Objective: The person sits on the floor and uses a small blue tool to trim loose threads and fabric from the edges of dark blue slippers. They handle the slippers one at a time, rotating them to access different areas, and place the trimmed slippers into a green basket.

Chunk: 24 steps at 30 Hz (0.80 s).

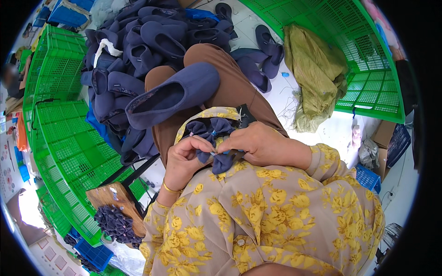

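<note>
A small navy fabric bow (222, 163) is pinched between my two hands, close to my waist. The thumb and forefinger of my left hand (180, 160) meet at its centre. From the other side, my right hand (262, 145) closes on it with its fingertips. More navy bows (221, 125) lie in my lap just beyond my fingers, on yellow-patterned cloth. A navy slipper (195, 85) rests across my knees, its opening facing up. Whether my fingertips also hold a thread or something small, I cannot make out.
A large heap of navy slippers (161, 34) lies beyond my knees. Green plastic crates (60, 133) stand at left, with another green crate (377, 60) at far right. An olive sack (313, 69) leans there. Beside my left arm, gathered navy bows (115, 223) sit by a wooden board (108, 198).
</note>
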{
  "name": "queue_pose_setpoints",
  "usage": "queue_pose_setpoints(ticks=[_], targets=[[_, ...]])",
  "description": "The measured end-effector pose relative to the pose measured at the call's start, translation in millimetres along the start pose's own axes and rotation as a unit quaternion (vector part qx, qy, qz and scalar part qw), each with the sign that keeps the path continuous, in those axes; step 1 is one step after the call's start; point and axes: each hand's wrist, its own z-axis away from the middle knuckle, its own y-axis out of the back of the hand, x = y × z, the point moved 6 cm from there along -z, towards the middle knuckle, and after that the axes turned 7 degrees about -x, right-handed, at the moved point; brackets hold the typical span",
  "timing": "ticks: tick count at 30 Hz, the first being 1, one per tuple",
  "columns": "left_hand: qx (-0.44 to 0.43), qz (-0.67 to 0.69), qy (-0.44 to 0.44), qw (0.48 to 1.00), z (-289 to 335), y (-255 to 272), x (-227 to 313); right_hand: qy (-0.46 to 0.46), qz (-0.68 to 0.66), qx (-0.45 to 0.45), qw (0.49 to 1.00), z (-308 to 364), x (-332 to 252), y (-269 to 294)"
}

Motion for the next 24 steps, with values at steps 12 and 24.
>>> queue_pose_setpoints(ticks=[12, 24], targets=[[0.004, 0.041, 0.031, 0.999, 1, 1, -12, 0.020, 0.028, 0.011, 0.999, 1, 5, -11], [0.025, 0.090, 0.103, 0.990, 5, 0, -13, -0.032, -0.021, -0.032, 0.999, -2, 13, -13]])
